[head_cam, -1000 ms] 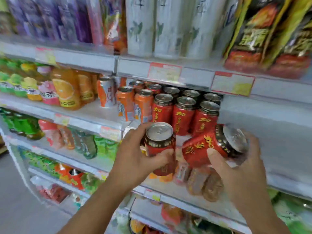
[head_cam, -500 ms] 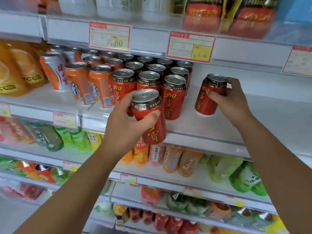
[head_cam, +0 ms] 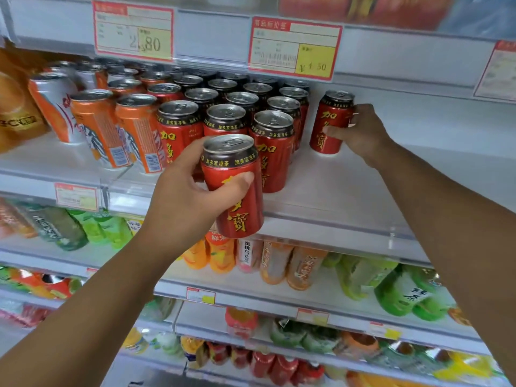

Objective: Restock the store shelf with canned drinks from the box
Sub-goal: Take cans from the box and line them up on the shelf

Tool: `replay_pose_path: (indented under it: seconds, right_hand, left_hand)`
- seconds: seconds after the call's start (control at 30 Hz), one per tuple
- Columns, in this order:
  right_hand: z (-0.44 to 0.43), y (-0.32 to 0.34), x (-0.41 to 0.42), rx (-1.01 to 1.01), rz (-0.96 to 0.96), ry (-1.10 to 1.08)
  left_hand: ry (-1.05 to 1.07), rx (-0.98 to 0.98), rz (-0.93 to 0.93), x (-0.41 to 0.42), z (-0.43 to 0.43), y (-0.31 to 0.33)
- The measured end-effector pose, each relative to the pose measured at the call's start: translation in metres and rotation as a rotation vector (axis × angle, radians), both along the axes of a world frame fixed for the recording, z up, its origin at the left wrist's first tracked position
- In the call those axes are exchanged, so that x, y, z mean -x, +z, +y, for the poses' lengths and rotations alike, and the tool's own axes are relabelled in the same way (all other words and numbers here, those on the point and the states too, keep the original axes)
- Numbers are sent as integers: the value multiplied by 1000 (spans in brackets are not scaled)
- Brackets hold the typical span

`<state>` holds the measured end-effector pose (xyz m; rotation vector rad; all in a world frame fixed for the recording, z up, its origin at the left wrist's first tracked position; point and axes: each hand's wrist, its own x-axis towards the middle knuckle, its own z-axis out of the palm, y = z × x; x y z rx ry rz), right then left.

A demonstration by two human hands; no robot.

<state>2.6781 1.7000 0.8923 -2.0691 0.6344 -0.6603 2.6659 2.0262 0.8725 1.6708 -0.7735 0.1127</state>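
Red, with a black band under its silver lid, one canned drink [head_cam: 329,127] is standing on the white shelf [head_cam: 349,185], set a little apart to the right of the block of matching red cans [head_cam: 275,152] that is filling the middle of that shelf in rows running to the back. The right hand [head_cam: 363,132] is gripping this can from its right side, thumb lying across the front of the label and fingers curling round behind the upper part; whether the base is resting fully on the board cannot be told. A second red can [head_cam: 238,208] is hanging in front of the shelf edge, upright and leaning slightly, overlapping the front row of the block as the camera sees it. The left hand [head_cam: 190,199] is holding it round the middle, thumb pressing across the label and fingers wrapping behind. Left of the red block, orange cans [head_cam: 139,135] are standing at the shelf front, and beside them a silver and orange can [head_cam: 54,107]. Two red-framed price tags [head_cam: 294,48] are hanging on the rail above. On the shelf below, orange and pink bottles [head_cam: 275,265] are sitting next to green bottles [head_cam: 391,289], all blurred.
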Motion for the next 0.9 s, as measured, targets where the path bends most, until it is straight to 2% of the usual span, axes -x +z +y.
replay_pose_path:
  seconds: [0.27, 0.47, 0.67, 0.8, 0.9]
  right_hand:
    - [-15, -9, -33, -56, -21, 99]
    - [-16, -19, -42, -14, -91, 47]
    - [-19, -23, -45, 1, -79, 56]
    - [-17, -19, -41, -1, 5, 69]
    - [-6, -2, -28, -32, 153, -6]
  left_hand:
    - [25, 39, -17, 5, -3, -2]
    - [51, 36, -16, 7, -3, -6]
    - [59, 35, -17, 11, -5, -7]
    - [49, 28, -13, 15, -7, -4]
    - [8, 17, -4, 16, -8, 1]
